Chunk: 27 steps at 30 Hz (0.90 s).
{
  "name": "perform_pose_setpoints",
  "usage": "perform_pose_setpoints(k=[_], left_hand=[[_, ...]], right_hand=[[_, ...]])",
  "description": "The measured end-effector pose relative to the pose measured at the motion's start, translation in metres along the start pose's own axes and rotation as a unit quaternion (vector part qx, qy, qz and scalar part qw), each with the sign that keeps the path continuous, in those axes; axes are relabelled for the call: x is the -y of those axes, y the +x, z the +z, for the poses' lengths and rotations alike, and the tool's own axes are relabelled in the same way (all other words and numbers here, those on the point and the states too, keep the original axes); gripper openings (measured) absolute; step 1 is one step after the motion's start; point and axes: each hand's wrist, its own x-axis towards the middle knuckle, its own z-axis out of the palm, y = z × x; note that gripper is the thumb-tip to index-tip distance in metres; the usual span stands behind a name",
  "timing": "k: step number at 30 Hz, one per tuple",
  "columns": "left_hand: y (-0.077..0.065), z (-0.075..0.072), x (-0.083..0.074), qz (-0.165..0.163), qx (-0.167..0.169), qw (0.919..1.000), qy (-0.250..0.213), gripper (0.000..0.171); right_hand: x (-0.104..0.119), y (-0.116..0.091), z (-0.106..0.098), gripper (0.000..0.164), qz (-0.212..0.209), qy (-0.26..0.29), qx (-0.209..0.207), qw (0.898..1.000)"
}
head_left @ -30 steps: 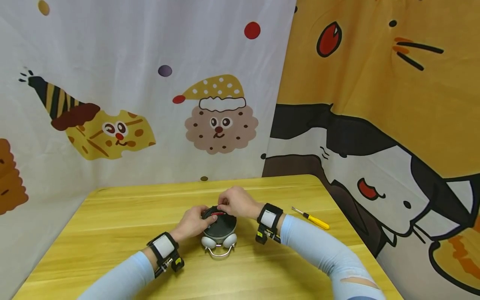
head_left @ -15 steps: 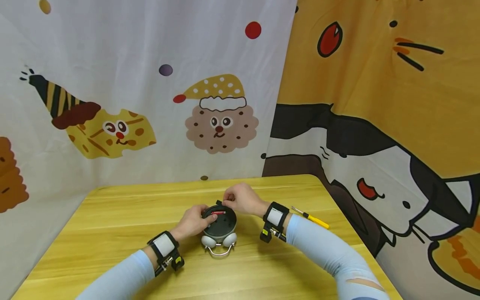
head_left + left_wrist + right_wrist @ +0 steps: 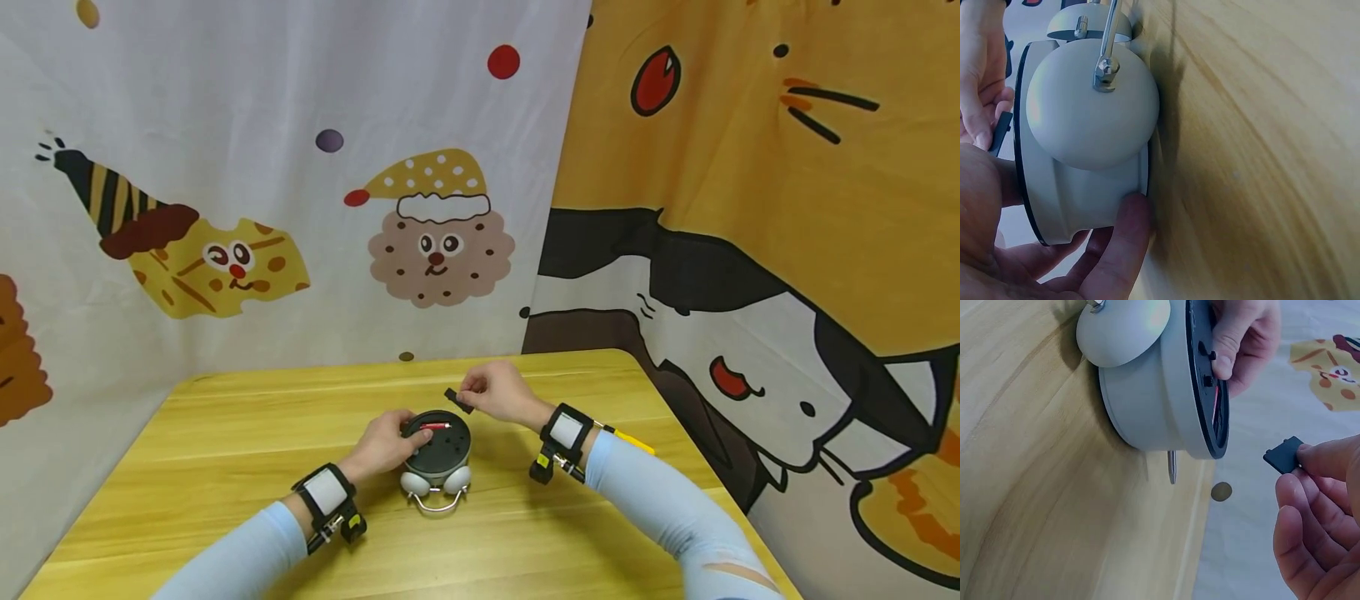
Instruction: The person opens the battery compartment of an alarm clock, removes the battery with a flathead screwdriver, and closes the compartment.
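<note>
Curtained-off work nook, rm type unclear: wood-grain tbl (image 3: 202,467) w/ cartoon-print drapes (image 3: 420,92) behind.

Clock (image 3: 440,457) lies face-down, dial hidden. Head view: screwdriver (image 3: 635,441), tip behind wrist strap (image 3: 567,428). Battery (image 3: 436,426) too small to read. Right hand (image 3: 1325,515) cut off by right wrist view's edge.

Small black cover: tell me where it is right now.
In the head view, the small black cover is pinched in the right hand, held apart from the alarm clock, just beyond its far edge and slightly to the right.
</note>
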Motion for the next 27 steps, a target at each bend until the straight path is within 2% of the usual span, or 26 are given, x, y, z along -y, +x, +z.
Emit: perform_pose_setpoints(k=[2, 3, 6, 9, 11, 15, 20, 27], left_hand=[[-0.001, 0.0, -0.002, -0.008, 0.001, 1.0, -0.003, 0.05], [0.003, 0.003, 0.006, 0.001, -0.001, 1.0, 0.005, 0.052], [0.002, 0.003, 0.007, -0.001, -0.003, 0.9999, 0.015, 0.051], [-0.003, 0.0, -0.003, -0.016, 0.002, 0.9997, 0.018, 0.049], [-0.009, -0.005, -0.018, -0.032, 0.005, 0.9995, 0.007, 0.045], [-0.016, -0.01, -0.034, -0.053, 0.002, 0.9986, -0.002, 0.039], [-0.018, -0.011, -0.039, -0.065, 0.0, 0.9979, 0.005, 0.036], [-0.017, -0.01, -0.037, -0.049, -0.001, 0.9988, -0.001, 0.038]], right_hand=[[-0.004, -0.002, -0.002, 0.011, 0.012, 0.017, -0.006, 1.0], [-0.006, -0.003, -0.003, 0.011, 0.018, 0.026, -0.009, 0.999], [-0.012, -0.006, -0.006, 0.01, 0.047, 0.057, -0.015, 0.997], [-0.017, -0.01, -0.009, 0.01, 0.074, 0.088, -0.02, 0.993], [-0.021, -0.012, -0.01, 0.009, 0.088, 0.106, -0.024, 0.99], [-0.031, -0.017, -0.012, 0.011, 0.111, 0.139, -0.04, 0.983], [-0.043, -0.024, -0.014, 0.011, 0.144, 0.171, -0.056, 0.973], [-0.055, -0.036, -0.019, 0.01, 0.196, 0.199, -0.071, 0.958]])
